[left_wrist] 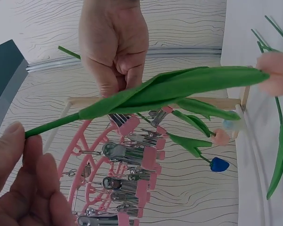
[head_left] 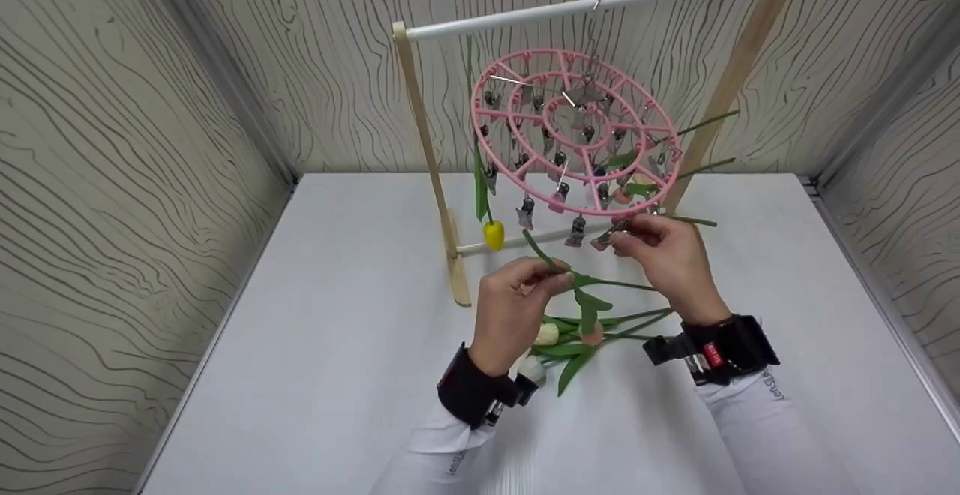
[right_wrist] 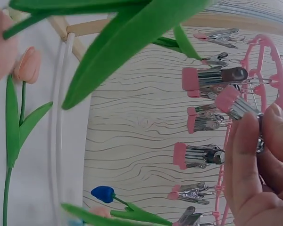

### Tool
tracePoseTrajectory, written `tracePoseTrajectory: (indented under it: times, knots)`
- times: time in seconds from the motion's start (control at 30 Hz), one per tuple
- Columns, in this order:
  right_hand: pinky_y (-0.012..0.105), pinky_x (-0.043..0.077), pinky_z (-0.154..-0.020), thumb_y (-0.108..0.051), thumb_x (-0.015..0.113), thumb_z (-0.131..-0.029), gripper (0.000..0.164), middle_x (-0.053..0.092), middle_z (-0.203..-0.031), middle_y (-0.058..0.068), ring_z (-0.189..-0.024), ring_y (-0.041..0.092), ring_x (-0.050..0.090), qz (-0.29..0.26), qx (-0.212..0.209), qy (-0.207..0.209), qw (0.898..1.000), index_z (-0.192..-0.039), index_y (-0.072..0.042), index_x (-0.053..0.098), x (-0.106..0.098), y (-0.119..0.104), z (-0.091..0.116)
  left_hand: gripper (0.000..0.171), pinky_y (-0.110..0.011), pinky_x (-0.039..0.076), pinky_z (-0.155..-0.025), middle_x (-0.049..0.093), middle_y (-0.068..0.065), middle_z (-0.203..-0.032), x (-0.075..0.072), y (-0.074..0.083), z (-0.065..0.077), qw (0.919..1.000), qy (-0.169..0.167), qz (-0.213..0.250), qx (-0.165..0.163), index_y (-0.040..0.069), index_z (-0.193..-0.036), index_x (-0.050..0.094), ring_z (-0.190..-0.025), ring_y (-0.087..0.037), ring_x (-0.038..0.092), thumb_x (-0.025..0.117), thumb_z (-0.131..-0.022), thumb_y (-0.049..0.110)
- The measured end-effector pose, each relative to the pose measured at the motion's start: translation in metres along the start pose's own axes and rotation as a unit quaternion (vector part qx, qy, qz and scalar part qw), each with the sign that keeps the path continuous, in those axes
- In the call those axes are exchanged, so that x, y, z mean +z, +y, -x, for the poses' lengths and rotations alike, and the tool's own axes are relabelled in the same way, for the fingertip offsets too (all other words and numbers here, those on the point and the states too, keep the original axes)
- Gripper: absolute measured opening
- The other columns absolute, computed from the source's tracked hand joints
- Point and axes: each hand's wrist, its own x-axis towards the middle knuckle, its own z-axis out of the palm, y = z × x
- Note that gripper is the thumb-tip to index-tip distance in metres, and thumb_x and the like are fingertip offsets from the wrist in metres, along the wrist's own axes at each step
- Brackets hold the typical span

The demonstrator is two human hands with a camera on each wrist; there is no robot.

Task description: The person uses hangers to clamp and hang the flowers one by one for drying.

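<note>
My left hand [head_left: 514, 307] pinches the green stem of an artificial pink tulip [left_wrist: 170, 92] near its end. Its bloom hangs low, over other tulips in the head view. Higher and to the right, my right hand [head_left: 671, 259] grips a metal clip [right_wrist: 228, 100] with pink tips between thumb and fingers. That clip hangs at the near edge of a round pink drying hanger [head_left: 491, 113], which tilts toward me. In the left wrist view the tulip's leaf passes in front of the clips. The stem end stands apart from the held clip.
A wooden rack post [head_left: 421, 120] and white top bar [head_left: 510, 19] carry the hanger. A yellow tulip [head_left: 493, 235] hangs at its left, a blue tulip [left_wrist: 220, 164] elsewhere. Loose tulips, including a white tulip [head_left: 532, 368], lie on the white table [head_left: 337, 345].
</note>
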Motion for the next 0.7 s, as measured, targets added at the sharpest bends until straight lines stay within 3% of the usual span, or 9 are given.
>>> tracePoseTrajectory:
  times: [0.13,0.33,0.47,0.7]
  knots:
    - [0.016,0.058,-0.075,-0.01,0.075,-0.099,0.03,0.074,-0.09,-0.018,-0.08,-0.001,0.072,-0.024,-0.022,0.04,0.999,-0.126,0.003,0.074,0.0,0.001,0.002,0.009,-0.021,0.058,-0.076,0.082,-0.009,-0.095,0.005,-0.002,-0.012,0.9999,-0.005,-0.01,-0.01,0.004,-0.101,0.081,-0.082,-0.012,0.073,0.078,-0.095,0.011]
    - [0.019,0.059,-0.071,-0.002,0.076,-0.095,0.028,0.077,-0.082,-0.021,-0.073,0.001,0.074,-0.088,-0.034,0.079,0.992,-0.122,0.007,0.075,0.002,0.0,0.004,0.011,-0.024,0.058,-0.076,0.082,-0.007,-0.095,0.014,-0.008,-0.026,0.9993,-0.014,-0.033,-0.006,0.005,-0.102,0.082,-0.08,-0.01,0.069,0.077,-0.096,0.013]
    - [0.02,0.061,-0.074,0.002,0.074,-0.096,0.03,0.077,-0.085,-0.023,-0.075,0.002,0.076,-0.12,-0.024,0.069,0.99,-0.124,0.01,0.072,0.001,0.0,0.005,0.012,-0.02,0.056,-0.073,0.082,-0.007,-0.096,0.018,-0.011,-0.032,0.999,-0.019,-0.04,-0.006,0.004,-0.103,0.081,-0.079,-0.008,0.068,0.076,-0.097,0.014]
    - [0.021,0.062,-0.073,0.004,0.073,-0.096,0.029,0.078,-0.088,-0.017,-0.074,0.004,0.073,-0.124,-0.026,0.046,0.991,-0.123,0.013,0.072,-0.002,0.001,0.006,0.012,-0.016,0.054,-0.069,0.082,-0.009,-0.095,0.025,-0.013,-0.041,0.9993,-0.018,-0.033,-0.006,0.003,-0.103,0.081,-0.076,-0.009,0.067,0.076,-0.097,0.012]
